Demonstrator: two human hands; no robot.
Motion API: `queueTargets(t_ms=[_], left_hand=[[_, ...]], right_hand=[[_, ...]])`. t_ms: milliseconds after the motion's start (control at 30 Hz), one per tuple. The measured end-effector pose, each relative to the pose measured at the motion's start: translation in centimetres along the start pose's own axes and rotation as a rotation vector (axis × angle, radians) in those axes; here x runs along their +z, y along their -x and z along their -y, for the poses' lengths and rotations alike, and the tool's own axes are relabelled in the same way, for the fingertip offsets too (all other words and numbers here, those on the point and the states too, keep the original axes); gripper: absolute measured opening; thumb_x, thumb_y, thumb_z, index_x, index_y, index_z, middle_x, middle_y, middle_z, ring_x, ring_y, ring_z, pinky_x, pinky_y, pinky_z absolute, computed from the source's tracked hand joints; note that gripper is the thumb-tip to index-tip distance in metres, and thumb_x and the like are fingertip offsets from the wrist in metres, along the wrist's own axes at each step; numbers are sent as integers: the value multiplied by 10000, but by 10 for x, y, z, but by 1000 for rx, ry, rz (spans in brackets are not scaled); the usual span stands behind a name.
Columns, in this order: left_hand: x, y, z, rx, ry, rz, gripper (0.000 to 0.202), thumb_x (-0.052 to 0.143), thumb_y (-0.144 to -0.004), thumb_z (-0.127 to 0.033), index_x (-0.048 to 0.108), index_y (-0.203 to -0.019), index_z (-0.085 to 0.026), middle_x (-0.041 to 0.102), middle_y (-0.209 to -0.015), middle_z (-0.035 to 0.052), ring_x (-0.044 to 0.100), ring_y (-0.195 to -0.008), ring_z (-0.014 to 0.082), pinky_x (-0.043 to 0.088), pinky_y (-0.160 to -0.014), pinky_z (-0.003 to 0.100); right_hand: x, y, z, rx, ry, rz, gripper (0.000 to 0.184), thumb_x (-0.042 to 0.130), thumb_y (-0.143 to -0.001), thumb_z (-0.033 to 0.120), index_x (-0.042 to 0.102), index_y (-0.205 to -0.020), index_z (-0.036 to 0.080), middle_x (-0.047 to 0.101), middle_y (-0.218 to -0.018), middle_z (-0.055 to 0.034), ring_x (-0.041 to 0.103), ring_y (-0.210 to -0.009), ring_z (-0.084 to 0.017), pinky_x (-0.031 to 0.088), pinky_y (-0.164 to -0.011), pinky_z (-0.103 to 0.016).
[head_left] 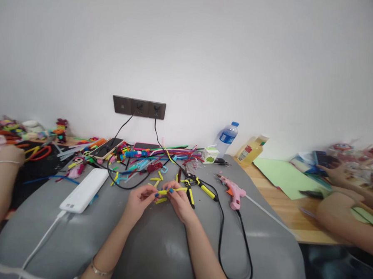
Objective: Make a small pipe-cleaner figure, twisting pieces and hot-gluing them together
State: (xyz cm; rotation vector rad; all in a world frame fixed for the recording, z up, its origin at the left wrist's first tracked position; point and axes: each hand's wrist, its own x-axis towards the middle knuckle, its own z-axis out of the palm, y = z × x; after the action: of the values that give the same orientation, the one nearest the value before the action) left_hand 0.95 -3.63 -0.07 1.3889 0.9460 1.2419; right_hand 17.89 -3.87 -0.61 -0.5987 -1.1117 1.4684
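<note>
Between the fingertips of both hands is a yellow pipe cleaner (180, 189), its free end reaching right. My left hand (141, 198) pinches its left part, and my right hand (179, 200) pinches it close by. Several short yellow pipe cleaner pieces (155, 179) lie just beyond the fingers, and another is partly hidden below them. Right of my right hand rest yellow-and-black pliers (206, 189), their handles spread. Farther right, a pink glue gun (234, 193) lies on its side with a long glue stick (270, 214) sticking out.
A white power bank (85, 191) with a cable lies left on the grey surface (155, 250). Behind are phones (107, 148), colourful pipe cleaners, a small box (210, 155), a water bottle (228, 137) and a yellow bottle (252, 150). Other people's arms (342, 214) work at both sides.
</note>
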Motion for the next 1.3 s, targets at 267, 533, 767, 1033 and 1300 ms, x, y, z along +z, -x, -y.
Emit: queueTargets(t_ms=[267, 533, 767, 1033, 1300], left_hand=[[-2, 1, 2, -14, 46, 5, 161, 731, -750, -307, 718, -786, -151, 722, -687, 24, 683, -609, 140, 568, -608, 228], [-1, 4, -4, -79, 126, 53, 193, 789, -688, -316, 711, -750, -150, 725, -649, 23, 679, -566, 145, 571, -583, 242], [0, 7, -8, -156, 195, 132, 254, 823, -651, -358, 702, -722, -146, 738, -653, 33, 681, -558, 149, 574, -582, 251], [-1, 7, -7, -164, 181, 181, 306, 820, -658, -408, 703, -738, -137, 742, -668, 50, 683, -565, 153, 574, -580, 259], [-2, 6, -4, -151, 161, 163, 302, 812, -664, -405, 697, -744, -137, 747, -685, 63, 695, -581, 173, 586, -594, 288]], right_hand=[[0, 2, 0, 13, -55, 50, 213, 691, -843, 407, 586, -842, 222, 571, -880, -10, 560, -829, -176, 414, -810, -292], [3, 6, 5, 152, -208, 189, 242, 707, -814, 431, 623, -844, 206, 552, -957, -51, 544, -885, -202, 436, -810, -325], [5, 8, 9, 179, -245, 244, 234, 728, -795, 407, 636, -814, 193, 528, -949, -55, 520, -856, -196, 435, -805, -332], [5, 9, 11, 203, -245, 255, 286, 770, -754, 425, 611, -770, 187, 489, -876, -25, 474, -764, -163, 424, -751, -305], [3, 10, 9, 191, -194, 202, 333, 822, -695, 431, 589, -725, 195, 487, -855, -12, 481, -732, -151, 407, -674, -267]])
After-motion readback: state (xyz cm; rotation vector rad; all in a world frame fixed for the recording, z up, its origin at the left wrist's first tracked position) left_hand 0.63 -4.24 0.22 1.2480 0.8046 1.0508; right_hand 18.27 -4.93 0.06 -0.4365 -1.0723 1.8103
